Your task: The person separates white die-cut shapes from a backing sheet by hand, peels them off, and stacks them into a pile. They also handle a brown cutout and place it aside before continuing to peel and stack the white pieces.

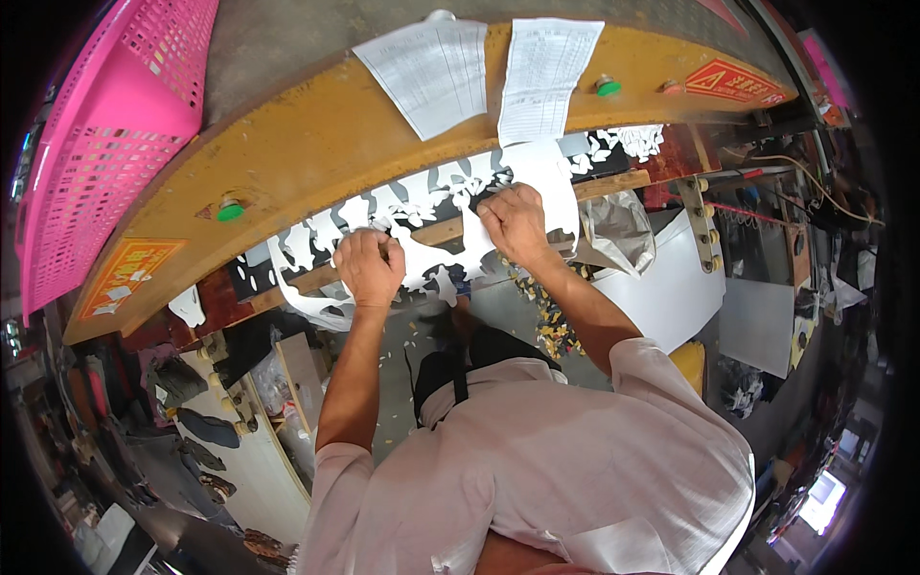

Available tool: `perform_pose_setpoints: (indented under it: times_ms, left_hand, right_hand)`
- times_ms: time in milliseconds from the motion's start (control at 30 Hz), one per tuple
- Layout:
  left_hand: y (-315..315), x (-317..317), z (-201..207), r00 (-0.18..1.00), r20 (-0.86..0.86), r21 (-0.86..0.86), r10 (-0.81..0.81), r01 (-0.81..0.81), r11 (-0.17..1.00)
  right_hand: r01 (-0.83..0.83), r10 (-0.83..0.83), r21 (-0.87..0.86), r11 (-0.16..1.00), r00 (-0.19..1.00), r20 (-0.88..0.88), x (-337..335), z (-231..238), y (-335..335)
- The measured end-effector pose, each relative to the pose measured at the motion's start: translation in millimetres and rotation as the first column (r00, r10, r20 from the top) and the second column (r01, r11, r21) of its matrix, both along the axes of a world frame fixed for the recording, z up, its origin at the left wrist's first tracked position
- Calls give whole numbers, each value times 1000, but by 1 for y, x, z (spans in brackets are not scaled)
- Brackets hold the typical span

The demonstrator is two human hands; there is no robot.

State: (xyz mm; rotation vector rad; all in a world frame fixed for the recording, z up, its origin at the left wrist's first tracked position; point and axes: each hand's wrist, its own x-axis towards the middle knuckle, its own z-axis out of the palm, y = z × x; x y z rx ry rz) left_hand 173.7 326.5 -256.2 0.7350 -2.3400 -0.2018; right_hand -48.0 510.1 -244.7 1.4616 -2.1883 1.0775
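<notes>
A white sheet (546, 177) riddled with cut-out holes lies across the press bed, its tattered near edge hanging over the front. My left hand (371, 268) is closed on the sheet's near edge, left of the middle. Farther right, the fingers of my right hand (517, 224) curl closed on the same sheet, beside its uncut right part. Small loose white pieces (419, 208) lie on and behind the sheet between my hands. My fingertips are partly hidden.
The press's yellow beam (316, 144) spans the far side, bearing two green buttons (228, 210) and hanging papers (426, 77). A pink basket (120, 163) stands far left. White cut pieces (640, 142) are heaped at the right, near a clear bag (621, 230). Coloured scraps (553, 326) litter the floor.
</notes>
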Motion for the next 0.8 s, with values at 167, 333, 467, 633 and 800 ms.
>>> perform_pose_setpoints:
  times_ms: [167,333,467,633,800]
  left_hand:
    - [19,12,6,1000,-2,92,-22,22,996]
    - [67,52,17,990,-90,267,-108,128,955]
    - [100,79,28,962,-264,472,-66,188,861]
    - [101,56,28,950,-268,354,-163,254,900]
    - [92,50,21,941,-304,319,-149,248,915]
  right_hand:
    - [-41,33,72,997,994,108,8,-13,21]
    - [-123,100,133,984,981,166,-43,7,114]
    - [494,-504,240,836,863,-21,-93,42,171]
    - [76,-75,304,950,997,-13,-21,-2,140]
    - [264,-282,349,899,959,0,-55,-17,181]
